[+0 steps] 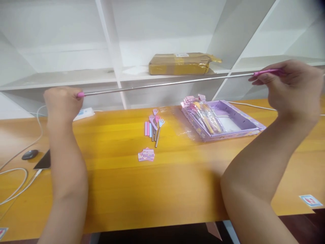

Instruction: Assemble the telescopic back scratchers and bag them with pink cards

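Note:
A telescopic back scratcher [167, 83] is stretched out long between my two hands, above the table. My left hand [63, 103] is closed in a fist round its pink handle. At the other end, my right hand [291, 84] pinches the pink head, which the fingers partly hide. Below, on the table, lie several small hand-shaped scratcher heads on metal rods [157, 134], beside loose coloured handle sleeves [147, 129]. A little stack of pink cards [146, 155] sits nearer to me.
A purple display box [238, 132] holds back scratchers in clear plastic bags [203, 117]. Behind, a taped brown parcel [179, 64] rests on white shelving [88, 79]. To the left are a black mouse [29, 155], a dark phone-like device [43, 161], white cables and a power strip [85, 113].

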Action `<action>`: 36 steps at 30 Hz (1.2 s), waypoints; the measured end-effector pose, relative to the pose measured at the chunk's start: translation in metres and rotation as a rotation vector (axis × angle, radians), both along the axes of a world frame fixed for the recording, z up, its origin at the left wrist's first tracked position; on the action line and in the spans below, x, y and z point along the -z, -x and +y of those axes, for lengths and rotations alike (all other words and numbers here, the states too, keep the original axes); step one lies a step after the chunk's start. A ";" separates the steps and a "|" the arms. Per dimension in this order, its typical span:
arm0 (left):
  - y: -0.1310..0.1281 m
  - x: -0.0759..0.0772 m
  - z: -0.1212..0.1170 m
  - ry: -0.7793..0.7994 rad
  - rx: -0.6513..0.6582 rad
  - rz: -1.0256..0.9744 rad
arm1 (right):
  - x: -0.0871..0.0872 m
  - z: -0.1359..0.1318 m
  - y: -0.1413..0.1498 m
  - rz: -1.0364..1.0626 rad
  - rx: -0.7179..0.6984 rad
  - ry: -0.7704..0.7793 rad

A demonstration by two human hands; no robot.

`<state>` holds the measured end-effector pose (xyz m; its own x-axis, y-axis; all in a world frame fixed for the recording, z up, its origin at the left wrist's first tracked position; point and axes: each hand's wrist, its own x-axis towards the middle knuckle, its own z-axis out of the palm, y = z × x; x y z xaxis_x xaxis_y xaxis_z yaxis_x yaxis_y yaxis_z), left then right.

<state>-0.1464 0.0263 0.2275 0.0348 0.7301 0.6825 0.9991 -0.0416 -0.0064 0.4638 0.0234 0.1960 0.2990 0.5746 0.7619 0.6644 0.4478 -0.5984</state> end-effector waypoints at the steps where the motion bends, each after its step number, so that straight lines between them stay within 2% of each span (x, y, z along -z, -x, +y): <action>1: -0.003 0.000 0.000 0.009 0.001 -0.007 | -0.001 0.004 0.001 0.035 -0.003 0.031; 4: -0.007 0.001 0.000 0.038 0.021 -0.017 | -0.003 0.016 0.007 0.092 -0.002 0.131; 10: -0.001 0.001 -0.003 0.047 -0.010 -0.028 | -0.002 0.028 0.020 0.039 0.016 0.284; 16: -0.001 0.002 -0.001 0.090 -0.039 0.015 | -0.002 0.024 0.025 0.012 0.015 0.393; 25: -0.002 0.013 0.011 0.137 0.033 0.091 | 0.000 0.027 0.015 -0.033 0.116 0.588; 30: -0.001 0.017 0.015 0.192 0.043 0.062 | 0.001 0.031 0.021 -0.071 0.117 0.633; 36: 0.001 0.019 0.014 0.282 0.050 0.049 | 0.002 0.032 0.029 -0.057 0.015 0.610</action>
